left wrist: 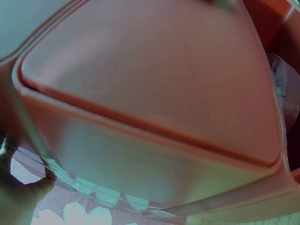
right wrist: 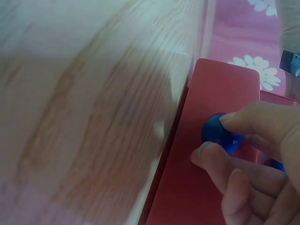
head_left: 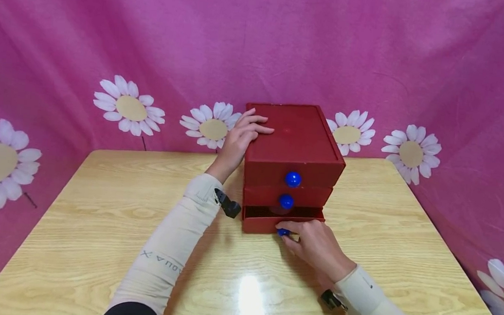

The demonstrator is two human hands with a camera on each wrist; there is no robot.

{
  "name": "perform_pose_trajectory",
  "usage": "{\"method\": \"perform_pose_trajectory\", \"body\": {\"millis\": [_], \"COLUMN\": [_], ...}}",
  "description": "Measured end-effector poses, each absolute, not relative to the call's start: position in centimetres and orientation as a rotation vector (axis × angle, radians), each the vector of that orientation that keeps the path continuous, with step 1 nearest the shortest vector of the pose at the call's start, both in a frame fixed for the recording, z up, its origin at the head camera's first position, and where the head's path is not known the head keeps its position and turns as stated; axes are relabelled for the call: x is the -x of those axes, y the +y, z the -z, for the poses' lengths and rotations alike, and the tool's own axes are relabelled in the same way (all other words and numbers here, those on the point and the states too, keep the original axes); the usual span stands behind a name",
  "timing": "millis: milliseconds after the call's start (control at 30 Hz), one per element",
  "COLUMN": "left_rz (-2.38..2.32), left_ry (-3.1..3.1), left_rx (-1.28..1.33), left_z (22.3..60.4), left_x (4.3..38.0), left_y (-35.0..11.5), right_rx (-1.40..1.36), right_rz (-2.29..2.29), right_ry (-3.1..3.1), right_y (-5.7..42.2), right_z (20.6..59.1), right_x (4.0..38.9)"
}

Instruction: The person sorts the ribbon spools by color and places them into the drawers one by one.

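Observation:
A red three-drawer cabinet point(head_left: 295, 136) stands on the table, with a round blue knob on each drawer front. Its bottom drawer point(head_left: 258, 225) is pulled partly out. At that drawer my right hand point(head_left: 316, 242) pinches the lowest blue knob point(right wrist: 219, 132) between thumb and fingers. My left hand point(head_left: 240, 139) rests over the cabinet's upper left edge, fingers stretched onto the top. The left wrist view shows part of that hand point(left wrist: 21, 199) beside the cabinet. A clear, see-through object point(left wrist: 285, 89) lies inside the open drawer in that view.
The wooden table point(head_left: 112, 206) carries the cabinet near its back edge. Behind and beside it hangs a pink cloth point(head_left: 260, 41) printed with white daisies. The upper knob point(head_left: 293, 179) and middle knob point(head_left: 286, 201) stick out above my right hand.

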State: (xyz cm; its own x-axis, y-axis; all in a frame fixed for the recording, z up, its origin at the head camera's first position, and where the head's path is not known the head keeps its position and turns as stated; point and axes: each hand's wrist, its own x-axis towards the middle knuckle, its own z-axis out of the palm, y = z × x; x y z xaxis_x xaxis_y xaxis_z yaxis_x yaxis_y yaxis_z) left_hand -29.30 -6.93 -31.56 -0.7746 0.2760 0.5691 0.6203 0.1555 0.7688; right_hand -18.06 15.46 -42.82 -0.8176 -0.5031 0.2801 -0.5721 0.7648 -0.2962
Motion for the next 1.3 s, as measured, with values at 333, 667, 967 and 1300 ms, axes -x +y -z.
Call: {"method": "perform_pose_trajectory", "body": {"millis": [333, 667, 967, 1300], "left_rz": [1.672, 1.682, 1.673, 1.684], "left_ry": [-2.128, -2.123, -2.117, -2.111], "left_rx": [0.863, 0.856, 0.859, 0.862], "left_z": [31.43, 31.39, 31.47, 31.51], "left_x": [29.20, 29.16, 29.16, 29.16], "left_y": [-6.76, -6.79, -6.84, -6.83], "right_rx": [-0.835, -0.815, -0.817, -0.815], "right_rz": [-0.552, -0.561, -0.562, -0.565], "right_ry": [-2.757, -2.794, -2.786, -2.787], "right_y": [15.42, 15.48, 15.43, 15.28], "right_z": [42.81, 42.85, 42.96, 42.94], "right_x": [18.30, 18.59, 18.73, 18.75]}}
